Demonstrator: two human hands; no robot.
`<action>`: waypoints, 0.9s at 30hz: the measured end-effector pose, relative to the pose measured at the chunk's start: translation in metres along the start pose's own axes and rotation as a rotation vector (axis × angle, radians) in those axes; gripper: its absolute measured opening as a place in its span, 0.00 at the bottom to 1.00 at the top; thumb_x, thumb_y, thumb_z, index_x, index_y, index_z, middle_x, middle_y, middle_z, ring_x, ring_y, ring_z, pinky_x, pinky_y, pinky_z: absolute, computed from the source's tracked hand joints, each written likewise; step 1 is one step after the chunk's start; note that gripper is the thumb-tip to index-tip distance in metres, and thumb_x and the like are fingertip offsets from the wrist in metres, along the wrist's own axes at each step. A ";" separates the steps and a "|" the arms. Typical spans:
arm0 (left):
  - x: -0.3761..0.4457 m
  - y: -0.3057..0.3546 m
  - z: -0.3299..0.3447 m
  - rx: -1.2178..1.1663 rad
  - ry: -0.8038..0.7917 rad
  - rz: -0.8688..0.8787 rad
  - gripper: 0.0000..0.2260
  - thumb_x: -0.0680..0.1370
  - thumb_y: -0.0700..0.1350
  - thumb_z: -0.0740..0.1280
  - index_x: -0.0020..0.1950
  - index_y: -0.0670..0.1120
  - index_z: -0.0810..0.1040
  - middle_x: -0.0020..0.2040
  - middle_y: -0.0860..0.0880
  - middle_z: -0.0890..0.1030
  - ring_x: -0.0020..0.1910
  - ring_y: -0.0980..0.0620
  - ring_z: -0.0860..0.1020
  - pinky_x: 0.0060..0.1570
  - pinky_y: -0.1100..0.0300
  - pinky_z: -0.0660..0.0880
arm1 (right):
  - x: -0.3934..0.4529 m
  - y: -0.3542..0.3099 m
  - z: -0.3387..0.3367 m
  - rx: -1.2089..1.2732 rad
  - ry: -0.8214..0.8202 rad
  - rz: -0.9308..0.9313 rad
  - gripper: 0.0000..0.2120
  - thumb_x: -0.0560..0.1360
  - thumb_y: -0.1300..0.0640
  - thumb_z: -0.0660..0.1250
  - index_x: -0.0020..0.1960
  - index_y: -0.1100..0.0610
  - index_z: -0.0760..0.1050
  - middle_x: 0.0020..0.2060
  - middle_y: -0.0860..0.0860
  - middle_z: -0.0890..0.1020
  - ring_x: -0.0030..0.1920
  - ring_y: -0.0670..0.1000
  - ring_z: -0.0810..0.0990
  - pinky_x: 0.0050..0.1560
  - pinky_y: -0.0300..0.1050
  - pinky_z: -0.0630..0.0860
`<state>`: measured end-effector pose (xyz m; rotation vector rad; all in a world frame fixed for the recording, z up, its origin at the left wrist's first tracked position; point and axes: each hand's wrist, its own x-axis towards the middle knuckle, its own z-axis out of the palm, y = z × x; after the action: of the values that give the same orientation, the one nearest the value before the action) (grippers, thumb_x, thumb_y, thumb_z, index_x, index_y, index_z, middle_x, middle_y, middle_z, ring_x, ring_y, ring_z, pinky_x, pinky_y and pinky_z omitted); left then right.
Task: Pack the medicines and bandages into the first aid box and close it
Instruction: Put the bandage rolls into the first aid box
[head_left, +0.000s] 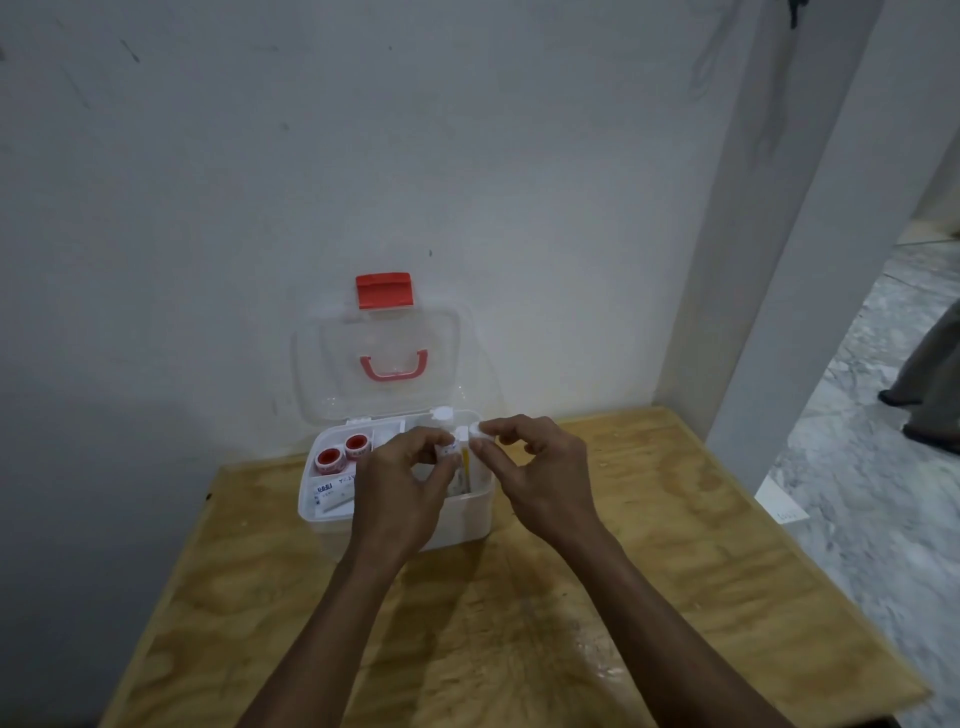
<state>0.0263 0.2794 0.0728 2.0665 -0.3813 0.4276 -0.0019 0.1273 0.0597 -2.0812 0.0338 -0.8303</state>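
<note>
While lid (376, 358) open, hands over box (462, 514).

Both hands, left hand (400, 480) and right hand (545, 467), pinch small white items over the open first aid box (467, 519)

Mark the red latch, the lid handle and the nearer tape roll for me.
red latch (384, 290), head view, middle of its face
lid handle (394, 372), head view, bottom of the curved grip
nearer tape roll (328, 458), head view, its red top

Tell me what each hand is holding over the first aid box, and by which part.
The left hand pinches a small white item at its fingertips; the right hand pinches another small white piece. What they are, and which part is gripped, cannot be told.
</note>
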 end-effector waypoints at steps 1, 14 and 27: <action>0.000 0.000 0.000 0.007 -0.021 -0.008 0.08 0.74 0.44 0.72 0.53 0.49 0.83 0.47 0.57 0.82 0.43 0.65 0.78 0.41 0.73 0.71 | -0.002 0.002 0.001 -0.002 -0.013 0.009 0.09 0.72 0.48 0.74 0.51 0.49 0.84 0.44 0.46 0.85 0.46 0.43 0.80 0.45 0.43 0.77; 0.005 -0.005 -0.002 0.192 -0.239 -0.010 0.08 0.75 0.44 0.71 0.53 0.45 0.84 0.52 0.49 0.85 0.44 0.59 0.78 0.40 0.73 0.67 | -0.011 0.010 0.004 -0.177 -0.184 0.093 0.10 0.75 0.47 0.70 0.54 0.49 0.83 0.49 0.44 0.79 0.54 0.42 0.69 0.51 0.42 0.71; 0.003 0.000 -0.005 0.176 -0.181 -0.029 0.11 0.75 0.44 0.71 0.57 0.46 0.83 0.58 0.48 0.83 0.49 0.59 0.74 0.50 0.64 0.69 | -0.013 0.008 0.004 -0.113 -0.157 0.094 0.14 0.75 0.47 0.71 0.58 0.49 0.81 0.55 0.44 0.82 0.57 0.43 0.71 0.52 0.41 0.70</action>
<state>0.0279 0.2828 0.0766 2.2877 -0.4333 0.2641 -0.0077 0.1291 0.0452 -2.2275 0.0954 -0.6193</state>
